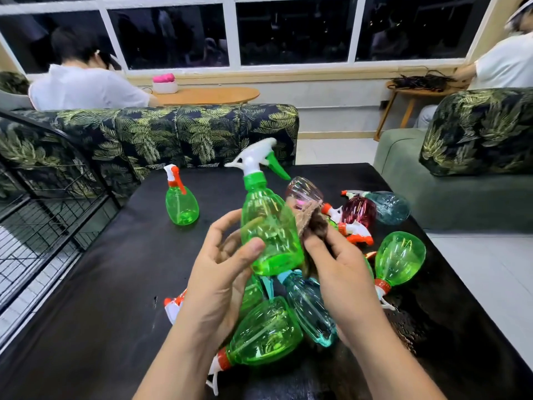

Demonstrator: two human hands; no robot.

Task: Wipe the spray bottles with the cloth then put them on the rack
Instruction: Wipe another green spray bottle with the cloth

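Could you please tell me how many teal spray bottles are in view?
2. The near teal bottle lies in the pile just below the held green bottle; the far teal bottle lies at the pile's far right, beside a dark red bottle. Others may be hidden.

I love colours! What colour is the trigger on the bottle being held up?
The trigger is green; the head view shows it best.

Far-left of table [86, 284]: one upright spray bottle [181, 207].
Middle to right edge: heap of lying spray bottles [305, 310].
Above heap: held spray bottle [269, 235], cloth [313, 223] against its right side.
Left of table: wire rack [43, 220].
Behind far edge: sofa [187, 131].
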